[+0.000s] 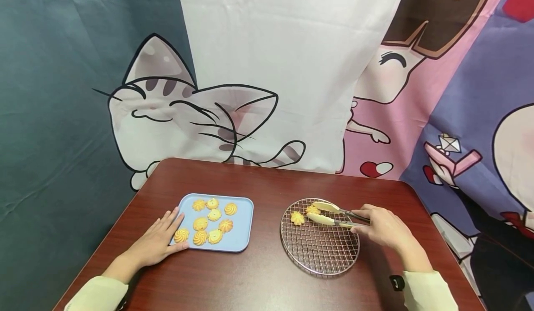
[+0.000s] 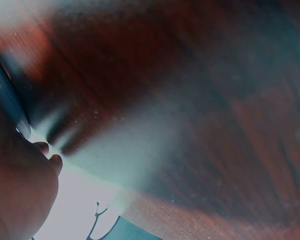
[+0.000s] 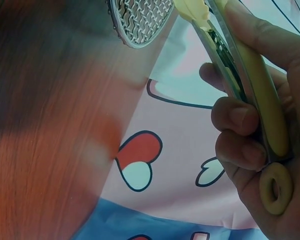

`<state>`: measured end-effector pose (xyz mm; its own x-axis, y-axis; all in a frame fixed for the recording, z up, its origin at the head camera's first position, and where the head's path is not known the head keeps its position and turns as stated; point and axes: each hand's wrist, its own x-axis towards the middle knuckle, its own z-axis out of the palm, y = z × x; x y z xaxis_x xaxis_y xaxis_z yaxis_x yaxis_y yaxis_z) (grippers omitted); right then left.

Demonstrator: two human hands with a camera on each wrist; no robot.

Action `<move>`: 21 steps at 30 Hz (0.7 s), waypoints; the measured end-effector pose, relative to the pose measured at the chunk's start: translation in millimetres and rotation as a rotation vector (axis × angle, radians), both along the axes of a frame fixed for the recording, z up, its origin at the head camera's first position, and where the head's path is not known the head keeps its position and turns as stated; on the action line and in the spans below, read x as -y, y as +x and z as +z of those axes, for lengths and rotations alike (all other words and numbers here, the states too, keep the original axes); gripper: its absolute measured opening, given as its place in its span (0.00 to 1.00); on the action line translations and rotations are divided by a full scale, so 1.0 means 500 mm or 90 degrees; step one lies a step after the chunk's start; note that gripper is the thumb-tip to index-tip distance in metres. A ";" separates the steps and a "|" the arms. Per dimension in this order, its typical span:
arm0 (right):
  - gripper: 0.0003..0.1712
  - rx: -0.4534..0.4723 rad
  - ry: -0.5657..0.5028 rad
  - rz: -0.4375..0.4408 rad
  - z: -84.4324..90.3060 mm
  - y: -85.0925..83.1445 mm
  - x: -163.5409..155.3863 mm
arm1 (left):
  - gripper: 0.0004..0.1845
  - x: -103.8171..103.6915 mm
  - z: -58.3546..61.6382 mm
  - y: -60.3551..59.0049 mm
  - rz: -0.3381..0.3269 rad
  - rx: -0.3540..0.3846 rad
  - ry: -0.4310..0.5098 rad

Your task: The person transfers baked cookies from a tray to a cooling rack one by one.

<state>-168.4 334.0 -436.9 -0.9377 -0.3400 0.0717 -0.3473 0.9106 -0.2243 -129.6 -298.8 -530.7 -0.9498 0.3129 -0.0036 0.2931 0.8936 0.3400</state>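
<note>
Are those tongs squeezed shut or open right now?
Open. In the head view the tongs, held by the right hand, show two cream tips spread apart over the wire rack, with a cookie between them.

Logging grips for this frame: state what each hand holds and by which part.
The right hand grips yellow-tipped metal tongs by their handle end. The left hand holds nothing, resting flat against the light blue rectangular tray.

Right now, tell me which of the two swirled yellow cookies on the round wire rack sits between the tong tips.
The farther cookie, between the cream-tipped tongs in the right hand; the other cookie lies apart, left.
</note>
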 end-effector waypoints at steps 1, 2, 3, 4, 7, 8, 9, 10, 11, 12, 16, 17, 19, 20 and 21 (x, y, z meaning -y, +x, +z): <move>0.28 0.002 -0.001 -0.001 0.000 0.000 -0.001 | 0.51 0.000 0.000 0.000 0.000 0.001 0.000; 0.28 0.003 -0.001 -0.003 0.000 -0.001 -0.002 | 0.51 0.000 0.000 0.000 0.001 0.002 0.000; 0.28 0.003 -0.002 -0.003 -0.001 -0.001 -0.002 | 0.52 0.000 0.000 0.000 0.001 0.002 0.000; 0.29 0.001 -0.003 -0.002 -0.001 -0.001 -0.003 | 0.52 0.000 0.000 0.000 0.002 0.002 0.000; 0.29 -0.008 -0.004 0.003 -0.001 -0.002 -0.002 | 0.52 0.000 0.000 0.000 0.003 0.003 0.001; 0.29 -0.013 -0.005 0.006 -0.001 -0.003 -0.001 | 0.52 0.000 0.000 0.000 0.003 0.002 0.001; 0.29 -0.016 -0.006 0.008 -0.001 -0.003 -0.001 | 0.52 0.000 0.000 0.001 0.003 0.002 0.002; 0.29 -0.018 -0.006 0.010 -0.002 -0.004 0.000 | 0.52 -0.001 0.000 0.001 0.002 0.001 0.002; 0.29 -0.019 -0.007 0.011 -0.002 -0.005 0.001 | 0.52 -0.001 0.001 0.002 0.001 0.001 0.002; 0.29 -0.019 -0.008 0.013 -0.002 -0.006 0.003 | 0.52 -0.001 0.001 0.002 0.001 0.000 0.002; 0.28 -0.016 -0.010 0.014 -0.005 -0.009 0.005 | 0.52 -0.003 0.003 0.003 0.000 -0.001 0.000; 0.28 -0.016 -0.010 0.013 -0.006 -0.009 0.005 | 0.52 -0.003 0.004 0.003 0.001 -0.001 0.000; 0.28 -0.017 -0.012 0.012 -0.008 -0.010 0.004 | 0.52 -0.003 0.005 0.003 0.002 -0.001 -0.001; 0.28 -0.018 -0.013 0.011 -0.009 -0.010 0.004 | 0.52 -0.003 0.005 0.002 0.002 -0.001 -0.001; 0.29 -0.019 -0.014 0.011 -0.010 -0.010 0.003 | 0.52 -0.002 0.006 0.002 0.002 -0.001 -0.001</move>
<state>-173.6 332.2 -441.9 -0.9293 -0.3536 0.1062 -0.3690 0.8997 -0.2331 -128.4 -297.6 -527.8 -0.9509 0.3094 -0.0028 0.2902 0.8951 0.3384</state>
